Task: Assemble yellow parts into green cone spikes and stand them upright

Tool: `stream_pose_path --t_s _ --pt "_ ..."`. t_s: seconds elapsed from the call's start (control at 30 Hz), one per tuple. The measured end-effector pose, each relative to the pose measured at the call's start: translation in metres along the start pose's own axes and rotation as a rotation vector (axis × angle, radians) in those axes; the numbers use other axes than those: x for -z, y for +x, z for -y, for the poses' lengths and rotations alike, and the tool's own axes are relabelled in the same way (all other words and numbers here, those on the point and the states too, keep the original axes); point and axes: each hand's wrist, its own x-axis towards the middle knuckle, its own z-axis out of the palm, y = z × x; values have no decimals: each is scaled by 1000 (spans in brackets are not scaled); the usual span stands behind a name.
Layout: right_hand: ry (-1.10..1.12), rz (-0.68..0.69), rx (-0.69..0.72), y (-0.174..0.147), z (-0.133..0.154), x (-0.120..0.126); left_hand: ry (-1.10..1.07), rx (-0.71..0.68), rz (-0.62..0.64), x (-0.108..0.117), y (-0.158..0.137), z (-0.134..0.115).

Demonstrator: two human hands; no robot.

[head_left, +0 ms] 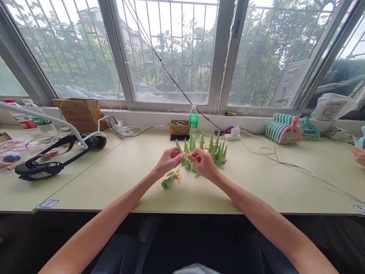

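Observation:
My left hand (169,160) and my right hand (204,163) meet above the table, fingertips pinched close together. Whatever they hold between them is too small and too covered by the fingers to make out. Just behind and under the fingers stand several green pointed cones (202,139), some with small yellow pieces (224,160) at their sides. More green cones (221,154) are grouped to the right of my right hand. In front of my left hand a green cone (167,183) lies on its side, its hollow end facing me, beside loose yellow pieces (178,176).
Behind the cones are a green-labelled bottle (193,120), a small cardboard box (179,130) and a power strip (232,135). A black headset (42,167) lies left; a row of hangers (283,129) stands right. A cable (302,172) crosses the table (114,190). Another person's hand (359,155) shows far right.

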Motion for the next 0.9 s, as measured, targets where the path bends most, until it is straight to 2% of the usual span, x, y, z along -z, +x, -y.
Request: stream_pose_path --t_s 0.6,0.9 --pt "-136 53 13 0 -8 -4 136 -101 -71 2 3 5" --pt "-169 82 28 0 -12 -5 191 -168 -54 3 1 10"
